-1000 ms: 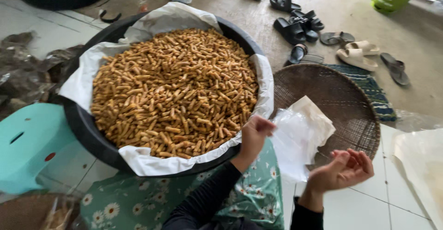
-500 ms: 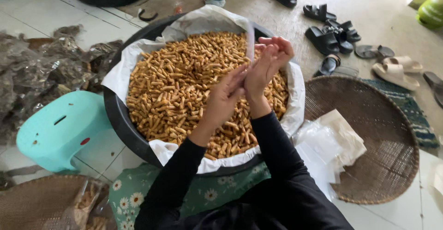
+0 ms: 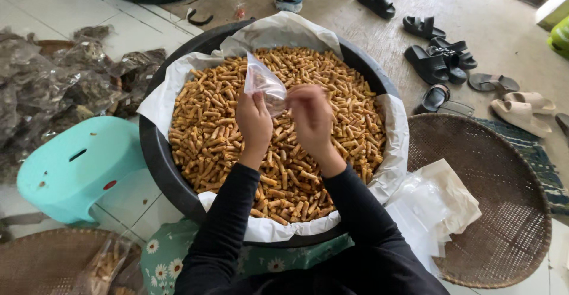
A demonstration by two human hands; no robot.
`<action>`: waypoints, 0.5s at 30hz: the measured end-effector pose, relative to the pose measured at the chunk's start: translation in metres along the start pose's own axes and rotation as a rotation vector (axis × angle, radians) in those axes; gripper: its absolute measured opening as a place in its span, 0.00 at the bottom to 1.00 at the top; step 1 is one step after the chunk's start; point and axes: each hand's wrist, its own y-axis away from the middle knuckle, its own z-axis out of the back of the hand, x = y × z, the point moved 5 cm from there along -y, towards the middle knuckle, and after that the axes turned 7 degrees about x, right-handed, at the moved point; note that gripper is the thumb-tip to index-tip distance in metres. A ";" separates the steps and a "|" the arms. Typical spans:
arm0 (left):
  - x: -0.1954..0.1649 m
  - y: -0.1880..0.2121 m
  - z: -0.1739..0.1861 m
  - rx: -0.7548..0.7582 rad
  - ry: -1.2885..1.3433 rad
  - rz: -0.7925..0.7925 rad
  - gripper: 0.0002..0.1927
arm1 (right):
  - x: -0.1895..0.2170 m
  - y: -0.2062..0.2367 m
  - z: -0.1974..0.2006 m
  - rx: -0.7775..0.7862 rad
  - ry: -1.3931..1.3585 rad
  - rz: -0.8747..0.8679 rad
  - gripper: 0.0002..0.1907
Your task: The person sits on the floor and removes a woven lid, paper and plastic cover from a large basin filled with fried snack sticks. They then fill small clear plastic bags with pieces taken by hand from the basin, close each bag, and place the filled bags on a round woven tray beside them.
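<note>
Left hand (image 3: 253,119) pinches one edge of a small clear plastic bag (image 3: 265,85); right hand (image 3: 311,114) is curled, blurred, its grip on the opposite edge unclear; the bag hangs above the snack sticks (image 3: 237,111) in the black basin (image 3: 155,153); it looks light, limp, slippery, best held at its mouth edges; its opening is hard to see.

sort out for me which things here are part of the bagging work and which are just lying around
In use: left hand and right hand on the small clear bag; basin of snack sticks; stack of clear bags.

Lying about: sandals, turquoise stool, woven tray.
</note>
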 end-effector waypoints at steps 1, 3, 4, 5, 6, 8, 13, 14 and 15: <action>0.001 0.001 0.001 -0.025 -0.006 -0.031 0.12 | 0.004 -0.003 -0.011 0.056 -0.033 -0.047 0.08; 0.002 0.002 0.004 -0.060 0.038 -0.080 0.15 | 0.009 -0.005 -0.027 0.162 -0.095 -0.150 0.12; 0.002 0.001 0.004 -0.077 0.093 -0.104 0.19 | 0.008 -0.007 -0.029 0.194 -0.083 -0.195 0.13; 0.003 0.001 0.005 -0.095 0.149 -0.128 0.25 | 0.005 -0.010 -0.031 0.225 -0.069 -0.238 0.14; 0.004 -0.001 0.005 -0.080 0.283 -0.136 0.26 | 0.002 -0.012 -0.031 0.257 -0.055 -0.281 0.16; 0.008 -0.003 0.004 -0.055 0.548 -0.154 0.31 | 0.001 -0.014 -0.028 0.300 0.055 -0.208 0.16; 0.028 0.001 -0.016 0.136 1.124 0.184 0.29 | -0.007 -0.006 -0.025 0.295 0.227 -0.115 0.25; 0.027 0.003 -0.018 0.167 1.128 0.166 0.28 | -0.010 -0.003 -0.024 0.280 0.240 -0.130 0.25; 0.026 0.004 -0.019 0.169 1.108 0.154 0.27 | -0.013 -0.002 -0.023 0.264 0.255 -0.141 0.24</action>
